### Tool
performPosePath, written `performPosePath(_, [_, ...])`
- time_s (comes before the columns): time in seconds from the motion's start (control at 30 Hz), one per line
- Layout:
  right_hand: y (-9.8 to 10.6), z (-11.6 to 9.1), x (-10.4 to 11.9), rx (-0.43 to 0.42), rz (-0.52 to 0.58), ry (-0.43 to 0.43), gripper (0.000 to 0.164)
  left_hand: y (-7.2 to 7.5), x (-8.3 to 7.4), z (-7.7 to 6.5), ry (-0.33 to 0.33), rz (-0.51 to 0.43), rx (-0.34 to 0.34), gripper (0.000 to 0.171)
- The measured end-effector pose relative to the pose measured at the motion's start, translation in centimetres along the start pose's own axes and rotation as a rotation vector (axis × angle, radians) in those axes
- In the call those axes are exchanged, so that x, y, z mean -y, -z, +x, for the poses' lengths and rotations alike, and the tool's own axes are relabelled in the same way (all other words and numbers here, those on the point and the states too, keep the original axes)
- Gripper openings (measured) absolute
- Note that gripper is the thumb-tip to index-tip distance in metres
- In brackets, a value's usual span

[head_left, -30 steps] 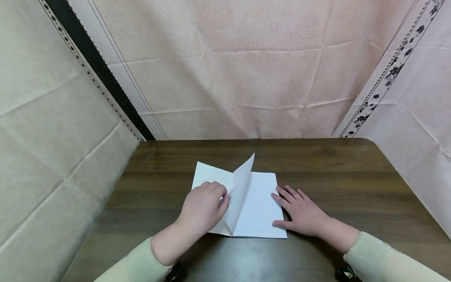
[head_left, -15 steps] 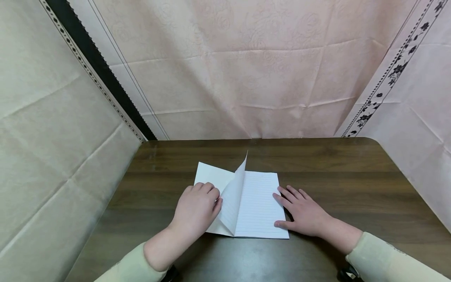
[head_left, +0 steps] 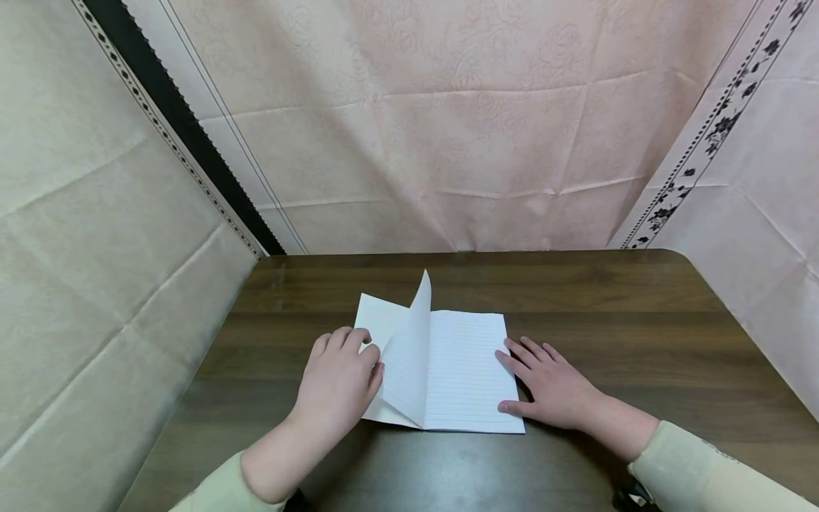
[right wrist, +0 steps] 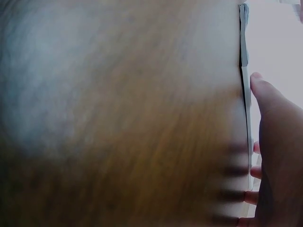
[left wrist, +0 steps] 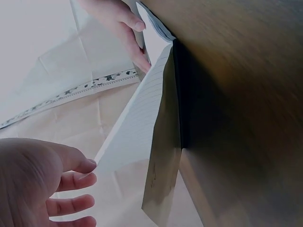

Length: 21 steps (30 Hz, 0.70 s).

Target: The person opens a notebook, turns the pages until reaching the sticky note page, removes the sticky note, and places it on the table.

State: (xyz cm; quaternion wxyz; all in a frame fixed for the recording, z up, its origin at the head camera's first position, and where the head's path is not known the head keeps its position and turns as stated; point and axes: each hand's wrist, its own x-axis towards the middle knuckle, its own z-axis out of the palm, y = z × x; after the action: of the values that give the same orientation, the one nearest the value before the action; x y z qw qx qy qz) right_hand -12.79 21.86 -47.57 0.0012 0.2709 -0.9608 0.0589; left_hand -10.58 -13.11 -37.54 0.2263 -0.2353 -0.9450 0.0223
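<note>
An open notebook (head_left: 472, 373) with ruled white pages lies on the table. My left hand (head_left: 337, 377) is over its left side and pinches the edge of a lifted page (head_left: 409, 359) between thumb and index finger. In the left wrist view the other fingers of that left hand (left wrist: 52, 184) sit below the pinch, off the paper. The lifted page curves up from the spine, its top corner pointing upward. Spread fingers of my right hand (head_left: 550, 384) rest on the right edge of the notebook; the right wrist view shows the thumb (right wrist: 265, 90) on the page.
The brown wooden table (head_left: 576, 284) extends around the notebook on all sides. Pale patterned cloth (head_left: 435, 142) hangs behind the table, with more cloth at left and right. A dark object (head_left: 633, 494) shows under the right sleeve.
My left hand has moved leftward, drawing the lifted page over with it and uncovering more of the ruled right page. The right hand stays on the notebook's right edge.
</note>
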Motion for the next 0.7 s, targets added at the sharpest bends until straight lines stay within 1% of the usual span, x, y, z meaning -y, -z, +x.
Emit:
performPosePath(0.33, [-0.2,0.1,-0.2,0.02,0.0,-0.011,0.086,0.0,0.4,-0.7,0.001,0.017,-0.014,0.013])
performPosePath(0.7, [-0.3,0.1,-0.2,0.03,0.008,-0.02,0.086,-0.7,1.2,-2.1,0.073,-0.017,0.014,0.013])
